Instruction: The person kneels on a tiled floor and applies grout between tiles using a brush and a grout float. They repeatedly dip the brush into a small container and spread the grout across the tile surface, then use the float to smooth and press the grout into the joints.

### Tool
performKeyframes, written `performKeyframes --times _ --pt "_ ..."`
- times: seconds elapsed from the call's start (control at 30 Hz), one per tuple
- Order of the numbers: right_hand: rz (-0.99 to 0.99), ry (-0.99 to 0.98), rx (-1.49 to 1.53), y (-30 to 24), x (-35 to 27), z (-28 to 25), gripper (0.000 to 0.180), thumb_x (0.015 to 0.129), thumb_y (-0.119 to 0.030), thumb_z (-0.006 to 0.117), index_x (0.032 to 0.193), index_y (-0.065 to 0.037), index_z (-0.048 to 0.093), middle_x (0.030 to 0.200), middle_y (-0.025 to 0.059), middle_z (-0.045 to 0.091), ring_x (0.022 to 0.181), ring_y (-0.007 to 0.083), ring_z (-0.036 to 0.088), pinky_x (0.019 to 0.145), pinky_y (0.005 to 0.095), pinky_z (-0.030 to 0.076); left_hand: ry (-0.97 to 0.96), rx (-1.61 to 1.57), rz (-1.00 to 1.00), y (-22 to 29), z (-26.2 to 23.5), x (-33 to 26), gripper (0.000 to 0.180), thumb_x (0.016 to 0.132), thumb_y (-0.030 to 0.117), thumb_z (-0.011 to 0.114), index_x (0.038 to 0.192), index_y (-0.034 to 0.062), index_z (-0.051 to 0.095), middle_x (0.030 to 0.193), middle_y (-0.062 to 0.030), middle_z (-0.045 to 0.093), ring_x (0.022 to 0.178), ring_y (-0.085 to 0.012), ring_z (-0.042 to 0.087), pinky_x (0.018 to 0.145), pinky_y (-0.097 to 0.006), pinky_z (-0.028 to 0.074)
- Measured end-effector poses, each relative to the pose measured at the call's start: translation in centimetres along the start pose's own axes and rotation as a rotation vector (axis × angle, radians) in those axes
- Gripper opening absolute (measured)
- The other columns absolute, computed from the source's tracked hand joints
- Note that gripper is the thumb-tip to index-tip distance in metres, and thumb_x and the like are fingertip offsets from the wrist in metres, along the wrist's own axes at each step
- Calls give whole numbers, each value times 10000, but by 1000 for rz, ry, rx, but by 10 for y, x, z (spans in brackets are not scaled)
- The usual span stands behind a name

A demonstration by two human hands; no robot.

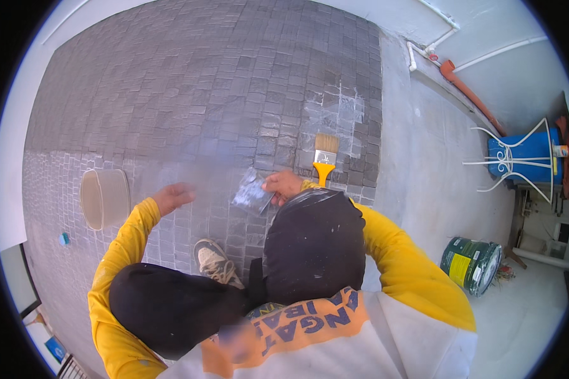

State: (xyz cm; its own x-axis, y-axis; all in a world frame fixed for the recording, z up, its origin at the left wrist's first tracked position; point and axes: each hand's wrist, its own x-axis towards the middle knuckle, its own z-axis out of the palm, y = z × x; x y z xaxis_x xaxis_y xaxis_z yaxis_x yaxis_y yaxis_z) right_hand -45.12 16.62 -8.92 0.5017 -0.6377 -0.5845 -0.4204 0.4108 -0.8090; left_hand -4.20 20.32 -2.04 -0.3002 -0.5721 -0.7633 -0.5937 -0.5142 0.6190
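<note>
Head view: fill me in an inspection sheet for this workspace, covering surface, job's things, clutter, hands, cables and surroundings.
Surface: dark grey block paving, with a paler wet-looking or coated patch; smooth grey floor to the right.
Job's things: clear plastic piece; paintbrush, its yellow handle partly hidden by the right knee.
Clutter: beige tub and small blue item at left; green bucket at right.
Hands: right hand grips the plastic; left hand is apart from it, grip unclear.
Cables: nothing seen.
Surroundings: orange pipe, blue drum.
</note>
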Motion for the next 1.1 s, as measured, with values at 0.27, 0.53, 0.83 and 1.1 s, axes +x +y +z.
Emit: performKeyframes --times 0.27,0.53,0.83,1.1 --pt "-334 650 -836 65 -32 -13 382 879 -259 616 1214 -74 609 1042 235 679 944 380 671 822 439 529 467 113 131 -107 30 0 495 870 279 685 1290 44 569 1301 -199 584 1243 -360 525 1057 -416 411" --pt "209 1041 -619 15 -81 -76 429 882 -243 563 1280 -84 566 1034 232 676 975 407 647 846 478 512 935 297 354 -146 95 -11 573 867 191 662 1385 45 465 1416 -253 445 1310 -443 412 1088 -486 355" --pt "383 863 -967 -83 21 -213 323 879 -185 569 1150 -50 682 1167 218 666 1111 369 632 951 441 510 1062 452 52 -176 115 -14 660 862 270 691 1417 34 424 1490 -284 340 1348 -470 362 1117 -513 315" --pt "331 878 -918 -105 21 -211 360 878 -218 600 1222 -141 676 1148 192 681 1075 377 649 948 471 509 875 277 -15 -205 97 -49 692 864 359 672 1429 51 419 1491 -268 356 1343 -465 375 1106 -514 334"
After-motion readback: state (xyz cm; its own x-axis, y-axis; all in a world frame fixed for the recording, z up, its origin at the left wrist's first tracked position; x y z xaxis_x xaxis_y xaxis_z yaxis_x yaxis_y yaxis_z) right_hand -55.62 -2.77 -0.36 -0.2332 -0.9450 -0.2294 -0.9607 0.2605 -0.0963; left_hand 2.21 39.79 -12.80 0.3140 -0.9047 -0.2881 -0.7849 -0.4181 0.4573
